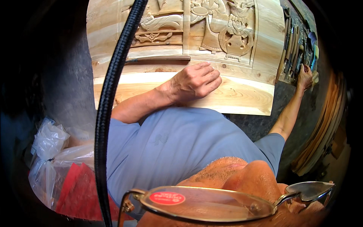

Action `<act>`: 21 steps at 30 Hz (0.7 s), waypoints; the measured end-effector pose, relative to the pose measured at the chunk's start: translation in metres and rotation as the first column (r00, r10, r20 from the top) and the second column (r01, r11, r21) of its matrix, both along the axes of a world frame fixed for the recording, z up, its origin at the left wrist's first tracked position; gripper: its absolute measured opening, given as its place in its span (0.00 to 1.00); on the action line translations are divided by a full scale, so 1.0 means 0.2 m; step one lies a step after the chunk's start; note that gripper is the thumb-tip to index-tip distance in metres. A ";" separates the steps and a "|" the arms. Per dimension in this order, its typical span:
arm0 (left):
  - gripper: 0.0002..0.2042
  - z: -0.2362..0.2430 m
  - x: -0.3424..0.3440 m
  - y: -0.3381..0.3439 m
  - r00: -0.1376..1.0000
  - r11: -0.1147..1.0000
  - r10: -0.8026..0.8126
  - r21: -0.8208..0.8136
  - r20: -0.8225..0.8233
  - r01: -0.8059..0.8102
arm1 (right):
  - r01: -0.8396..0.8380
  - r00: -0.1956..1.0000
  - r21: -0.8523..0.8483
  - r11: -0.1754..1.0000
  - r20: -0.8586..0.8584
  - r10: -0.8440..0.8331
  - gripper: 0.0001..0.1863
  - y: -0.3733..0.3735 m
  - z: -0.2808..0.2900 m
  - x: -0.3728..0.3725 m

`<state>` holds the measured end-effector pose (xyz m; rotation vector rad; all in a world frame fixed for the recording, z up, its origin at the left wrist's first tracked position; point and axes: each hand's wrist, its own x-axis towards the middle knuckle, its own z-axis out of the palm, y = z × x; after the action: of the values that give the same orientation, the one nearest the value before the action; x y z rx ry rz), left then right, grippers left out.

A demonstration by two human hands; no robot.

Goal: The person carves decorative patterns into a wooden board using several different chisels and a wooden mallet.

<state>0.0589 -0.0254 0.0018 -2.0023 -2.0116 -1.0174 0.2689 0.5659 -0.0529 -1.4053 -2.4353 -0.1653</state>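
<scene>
A pale wooden panel carved in relief with figures, an animal head and a flower lies in front of me. My left hand rests in a loose fist over its near border, with nothing sticking out of the curled fingers. Just beyond that hand, a slim carving tool with a brown handle lies across the panel, apart from the fingers. Far to the right, my right hand reaches in among a row of carving tools. Its fingers are bent together at the row's near end; what they grip, if anything, is too small to make out.
A black braided cable crosses the view on the left. Curved wooden strips stand at the right. A clear plastic bag and something red are at the lower left. Eyeglasses fill the lower edge.
</scene>
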 end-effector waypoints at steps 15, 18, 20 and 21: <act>0.10 -0.03 -0.01 0.04 1.000 1.000 -0.021 0.022 0.008 0.021 | 0.031 1.000 0.047 0.998 -0.004 -0.031 0.19 -0.08 0.03 0.08; 0.11 -0.01 0.00 0.05 1.000 1.000 -0.018 0.026 0.013 0.017 | 0.035 0.994 0.183 0.983 -0.108 -0.015 0.16 -0.22 0.08 0.02; 0.11 -0.02 -0.01 0.04 0.999 0.999 0.029 -0.021 -0.022 -0.029 | 0.025 0.988 0.201 0.979 -0.151 0.006 0.12 -0.37 0.14 -0.10; 0.10 0.01 -0.02 0.03 0.998 0.997 0.045 -0.063 -0.033 -0.047 | -0.022 0.977 0.218 0.976 -0.205 0.067 0.12 -0.45 0.17 -0.13</act>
<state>0.0547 -0.0193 0.0042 -1.9804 -2.0889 -0.9181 0.2433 0.4756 -0.0185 -1.2076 -2.2005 -0.2476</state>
